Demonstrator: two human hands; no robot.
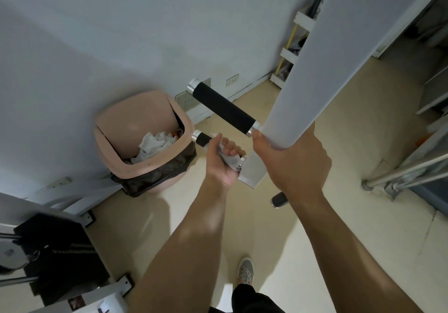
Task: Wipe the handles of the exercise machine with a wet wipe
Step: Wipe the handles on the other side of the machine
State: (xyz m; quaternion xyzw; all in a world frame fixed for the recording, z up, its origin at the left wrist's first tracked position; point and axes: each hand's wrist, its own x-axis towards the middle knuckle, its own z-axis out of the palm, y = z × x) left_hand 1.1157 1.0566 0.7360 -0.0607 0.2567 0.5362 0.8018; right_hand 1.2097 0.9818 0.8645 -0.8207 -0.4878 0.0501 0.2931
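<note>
Left hand (221, 161) wraps the wet wipe (230, 160) round the lower handle (203, 140), with the upper handle (224, 108) just behind. Right hand (292, 160) grips the post (315, 58) on the right. Bin (114, 128) sits left of both handles, against the wall (97, 46).

Around the short black foam handle with a chrome end cap (203, 139), room is tight. A pink plastic swing-lid bin (106, 152) stands at nine o'clock, near the cap; a longer black foam handle (225, 109) crosses at twelve. The broad white flat upright bar (315, 70) blocks three o'clock (the right hand (293, 160) grips its lower edge). Bare beige floor (242, 215) lies open at six, between the forearms.
</note>
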